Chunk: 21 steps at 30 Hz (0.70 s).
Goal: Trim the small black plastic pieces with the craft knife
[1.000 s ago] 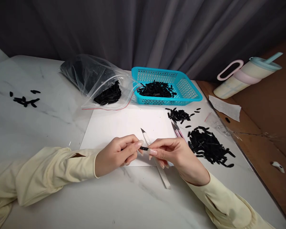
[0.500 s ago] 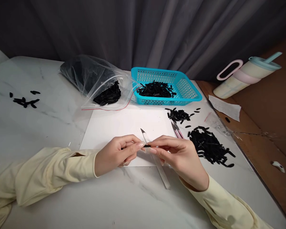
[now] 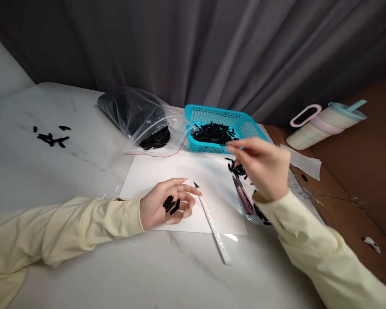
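Head view, the only one. Our left hand [image 3: 167,205] rests palm up on the white paper sheet [image 3: 183,176], fingers loosely spread, nothing pinched; a few small black pieces [image 3: 171,204] lie loose in the cupped palm. Their long axes run roughly from 7 to 1 o'clock, side by side.

Our right hand [image 3: 263,165] is raised off the table, at about 2 o'clock from the left palm and well apart from it. Its fingertips point toward 9–10 o'clock and are drawn together near the front rim of the blue basket [image 3: 255,128]; motion blur there, so we cannot tell whether a piece is pinched between them.

The basket holds a heap of black pieces [image 3: 212,132] and sits at 12–1 o'clock from the left hand. The right hand is plainly the nearer one to it. A small scatter of black pieces [image 3: 236,168] lies on the table just under and beside the right hand.

The craft knife [image 3: 212,221] lies flat between the hands, untouched, blade tip at 11 o'clock just beside the left fingertips, handle running to 5 o'clock. Pink-handled tool [image 3: 242,195] sits below the right wrist, partly covered by the sleeve.

Clear zip bag [image 3: 138,116] with more black pieces at 11 o'clock from the left hand. Loose pieces [image 3: 51,138] far at 9–10 o'clock. Tumbler [image 3: 328,124] lies on its side at far right.
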Each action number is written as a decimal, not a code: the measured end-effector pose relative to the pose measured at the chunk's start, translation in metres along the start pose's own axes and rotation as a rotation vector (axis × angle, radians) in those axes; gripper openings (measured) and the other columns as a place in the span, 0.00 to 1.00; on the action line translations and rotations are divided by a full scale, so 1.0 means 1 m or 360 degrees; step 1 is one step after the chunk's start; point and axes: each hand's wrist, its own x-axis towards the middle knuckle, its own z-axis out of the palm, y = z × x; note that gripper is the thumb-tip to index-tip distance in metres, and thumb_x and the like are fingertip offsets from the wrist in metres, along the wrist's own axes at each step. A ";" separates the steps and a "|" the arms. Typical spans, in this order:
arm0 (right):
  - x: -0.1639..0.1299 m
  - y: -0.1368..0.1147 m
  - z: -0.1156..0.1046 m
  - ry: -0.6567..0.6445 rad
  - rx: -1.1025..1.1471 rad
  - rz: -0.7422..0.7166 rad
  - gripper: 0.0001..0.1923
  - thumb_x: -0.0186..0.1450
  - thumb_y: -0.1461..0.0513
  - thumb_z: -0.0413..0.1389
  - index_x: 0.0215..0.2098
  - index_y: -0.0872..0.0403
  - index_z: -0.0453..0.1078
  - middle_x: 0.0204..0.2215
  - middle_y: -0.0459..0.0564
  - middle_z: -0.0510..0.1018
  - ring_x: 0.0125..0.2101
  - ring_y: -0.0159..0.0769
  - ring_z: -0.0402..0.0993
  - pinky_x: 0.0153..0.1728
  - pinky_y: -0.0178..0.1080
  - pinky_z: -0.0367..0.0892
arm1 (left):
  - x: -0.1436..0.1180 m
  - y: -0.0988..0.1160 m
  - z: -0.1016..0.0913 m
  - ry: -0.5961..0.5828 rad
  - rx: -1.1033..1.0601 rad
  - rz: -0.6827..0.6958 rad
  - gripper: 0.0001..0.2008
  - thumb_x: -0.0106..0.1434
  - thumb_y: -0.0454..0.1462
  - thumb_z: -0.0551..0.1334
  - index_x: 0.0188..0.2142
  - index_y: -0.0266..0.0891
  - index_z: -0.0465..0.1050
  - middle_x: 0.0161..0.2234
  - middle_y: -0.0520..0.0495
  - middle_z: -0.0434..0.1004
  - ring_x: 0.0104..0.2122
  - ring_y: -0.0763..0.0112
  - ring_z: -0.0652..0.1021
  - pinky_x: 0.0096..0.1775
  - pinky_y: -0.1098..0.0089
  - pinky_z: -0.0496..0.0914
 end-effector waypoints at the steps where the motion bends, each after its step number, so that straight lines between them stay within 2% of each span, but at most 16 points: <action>1: 0.018 0.007 -0.001 0.0011 -0.0119 0.0000 0.04 0.58 0.63 0.59 0.31 0.54 0.75 0.25 0.48 0.78 0.21 0.32 0.70 0.28 0.39 0.67 | 0.002 0.002 -0.001 0.0002 -0.0140 -0.0050 0.18 0.64 0.43 0.49 0.39 0.29 0.68 0.24 0.47 0.70 0.20 0.73 0.72 0.14 0.77 0.60; 3: 0.043 0.011 -0.002 -0.0138 -0.0331 -0.0029 0.09 0.55 0.65 0.61 0.36 0.54 0.75 0.30 0.49 0.79 0.25 0.37 0.73 0.33 0.42 0.67 | 0.004 0.004 -0.003 -0.0008 -0.0362 -0.0081 0.20 0.64 0.43 0.49 0.41 0.24 0.67 0.31 0.39 0.74 0.30 0.67 0.77 0.27 0.73 0.70; 4: 0.047 0.008 -0.003 -0.0187 -0.0400 -0.0082 0.11 0.54 0.65 0.61 0.37 0.53 0.74 0.33 0.50 0.79 0.28 0.38 0.74 0.35 0.43 0.67 | 0.005 0.005 -0.004 -0.0029 -0.0446 -0.0086 0.21 0.64 0.43 0.49 0.43 0.22 0.66 0.35 0.35 0.74 0.36 0.64 0.77 0.35 0.71 0.71; 6: 0.037 -0.008 -0.002 -0.0360 -0.0359 -0.0230 0.08 0.58 0.64 0.59 0.37 0.52 0.73 0.37 0.51 0.78 0.33 0.40 0.74 0.35 0.42 0.67 | 0.006 0.004 -0.004 -0.0120 -0.0560 -0.0106 0.25 0.64 0.44 0.49 0.46 0.20 0.63 0.42 0.29 0.73 0.45 0.59 0.74 0.46 0.67 0.67; 7: 0.024 -0.018 -0.001 -0.0545 -0.0247 -0.0290 0.06 0.60 0.64 0.57 0.36 0.52 0.73 0.36 0.51 0.78 0.35 0.40 0.73 0.36 0.41 0.67 | 0.006 0.004 -0.004 -0.0173 -0.0590 -0.0121 0.26 0.64 0.45 0.49 0.48 0.19 0.62 0.44 0.28 0.72 0.47 0.58 0.73 0.49 0.65 0.65; 9: -0.008 -0.037 0.005 -0.0954 0.0013 -0.0416 0.06 0.62 0.65 0.55 0.37 0.52 0.72 0.36 0.51 0.77 0.39 0.39 0.72 0.39 0.40 0.67 | 0.006 0.002 -0.005 -0.0273 -0.0612 -0.0171 0.27 0.63 0.48 0.48 0.47 0.22 0.63 0.41 0.32 0.74 0.44 0.59 0.74 0.47 0.66 0.65; 12: -0.051 -0.051 0.020 -0.1209 0.0282 -0.0464 0.10 0.62 0.69 0.52 0.41 0.54 0.70 0.36 0.53 0.75 0.37 0.38 0.70 0.38 0.40 0.68 | 0.007 0.000 -0.007 -0.0427 -0.0622 -0.0247 0.27 0.61 0.52 0.48 0.38 0.27 0.68 0.28 0.41 0.74 0.30 0.66 0.75 0.37 0.69 0.69; 14: -0.065 -0.050 0.028 -0.1190 0.0349 -0.0378 0.08 0.63 0.69 0.51 0.37 0.55 0.69 0.34 0.54 0.73 0.36 0.38 0.68 0.36 0.40 0.67 | 0.008 -0.001 -0.008 -0.0485 -0.0619 -0.0278 0.28 0.60 0.53 0.47 0.32 0.28 0.68 0.24 0.43 0.71 0.26 0.69 0.74 0.37 0.70 0.69; 18: -0.071 -0.044 0.024 -0.1056 0.0501 0.0007 0.05 0.64 0.67 0.50 0.32 0.54 0.67 0.31 0.51 0.73 0.34 0.36 0.68 0.35 0.38 0.65 | 0.010 -0.001 -0.009 -0.0438 -0.0435 -0.0303 0.25 0.60 0.51 0.51 0.35 0.28 0.68 0.28 0.44 0.71 0.34 0.66 0.75 0.44 0.67 0.67; 21: -0.072 -0.044 0.010 -0.1031 0.0748 0.0508 0.04 0.64 0.62 0.52 0.31 0.54 0.65 0.29 0.49 0.73 0.31 0.33 0.69 0.32 0.36 0.64 | 0.012 0.000 -0.010 -0.0496 -0.0025 -0.0309 0.20 0.60 0.48 0.56 0.38 0.31 0.69 0.34 0.44 0.72 0.36 0.64 0.76 0.34 0.71 0.69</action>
